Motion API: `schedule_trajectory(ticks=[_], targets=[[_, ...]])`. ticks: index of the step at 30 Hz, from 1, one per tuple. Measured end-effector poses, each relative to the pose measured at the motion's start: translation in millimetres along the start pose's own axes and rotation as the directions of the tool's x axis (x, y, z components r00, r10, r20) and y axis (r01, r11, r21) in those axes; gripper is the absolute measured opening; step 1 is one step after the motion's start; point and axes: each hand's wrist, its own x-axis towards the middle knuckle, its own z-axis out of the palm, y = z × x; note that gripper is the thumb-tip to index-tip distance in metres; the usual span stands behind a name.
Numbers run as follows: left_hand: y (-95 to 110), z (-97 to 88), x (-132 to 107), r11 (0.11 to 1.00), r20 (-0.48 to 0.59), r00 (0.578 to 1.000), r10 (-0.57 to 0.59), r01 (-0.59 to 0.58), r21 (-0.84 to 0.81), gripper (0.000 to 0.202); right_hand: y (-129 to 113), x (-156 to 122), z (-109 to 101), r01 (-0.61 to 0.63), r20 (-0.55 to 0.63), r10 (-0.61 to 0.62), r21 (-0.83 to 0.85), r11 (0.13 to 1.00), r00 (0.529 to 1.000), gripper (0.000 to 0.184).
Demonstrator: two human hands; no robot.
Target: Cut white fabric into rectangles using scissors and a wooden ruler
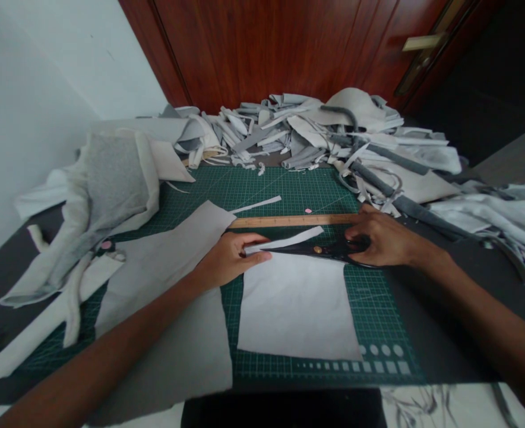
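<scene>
My right hand point(376, 238) grips the black handles of a pair of scissors point(318, 250), whose blades point left along the top edge of a white fabric piece point(296, 306). A narrow strip point(298, 238) curls up above the blades, partly cut from that edge. Beside the blade tips, my left hand point(233, 258) pinches the fabric's top left corner between thumb and fingers. Underneath lies a green cutting mat point(378, 309). Just beyond the scissors a wooden ruler point(289, 220) lies crosswise, its right end partly behind my right hand.
A larger pale fabric sheet point(168, 333) lies under my left forearm. Bundled grey-white fabric point(111, 178) sits at the left. Scraps point(262, 128) are heaped at the back, before a reddish wooden door point(262, 47). More scraps point(503, 214) lie at the right. A loose strip point(258, 205) rests beyond the ruler.
</scene>
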Motion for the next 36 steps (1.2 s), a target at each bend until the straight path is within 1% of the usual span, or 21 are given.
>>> schedule_trajectory(ticks=[4, 8, 10, 14, 17, 21, 27, 31, 36], targets=[[-1.2, -0.6, 0.4, 1.0, -0.004, 1.0, -0.003, 0.003, -0.027, 0.042, -3.3, 6.0, -0.4, 0.014, 0.019, -0.013, -0.021, 1.0, 1.0, 0.027], [-1.7, -0.3, -0.3, 0.993, 0.003, 0.998, -0.065, 0.065, -0.097, 0.049, -5.4, 11.2, -0.5, 0.037, -0.003, -0.037, -0.03, 0.999, 0.999, 0.025], [-2.0, 0.0, -0.7, 0.991, 0.005, 0.997, -0.083, 0.083, -0.107, 0.052, -5.1, 12.6, 0.0, 0.045, -0.004, -0.045, -0.032, 0.998, 0.999, 0.025], [-3.3, -0.6, -0.8, 0.994, -0.001, 0.997, -0.074, 0.074, -0.084, 0.053, -1.7, 14.1, 2.1, 0.08, -0.014, -0.08, -0.034, 0.996, 0.997, 0.023], [-4.4, -1.2, -0.2, 0.99, 0.018, 0.998, -0.057, 0.059, -0.125, 0.049, 1.5, 14.2, 3.4, 0.112, -0.024, -0.113, -0.025, 0.993, 0.993, 0.023], [-4.2, -1.4, 0.3, 0.985, 0.05, 0.999, -0.018, 0.026, -0.169, 0.041, 3.6, 13.6, 3.6, 0.121, -0.024, -0.122, -0.007, 0.993, 0.992, 0.026], [-1.5, -2.2, -1.4, 0.987, 0.046, 0.998, -0.049, 0.055, -0.149, 0.043, 5.5, 12.8, 4.4, 0.104, -0.024, -0.104, -0.015, 0.994, 0.994, 0.029], [-2.1, -2.1, -1.9, 0.988, 0.036, 0.998, -0.054, 0.059, -0.146, 0.047, 7.9, 13.0, 5.5, 0.095, 0.003, -0.095, -0.009, 0.995, 0.995, 0.031], [-3.1, -2.7, -1.7, 0.993, 0.032, 0.998, -0.057, 0.06, -0.105, 0.051, 11.0, 13.4, 8.5, 0.106, -0.011, -0.106, 0.001, 0.994, 0.994, 0.032]])
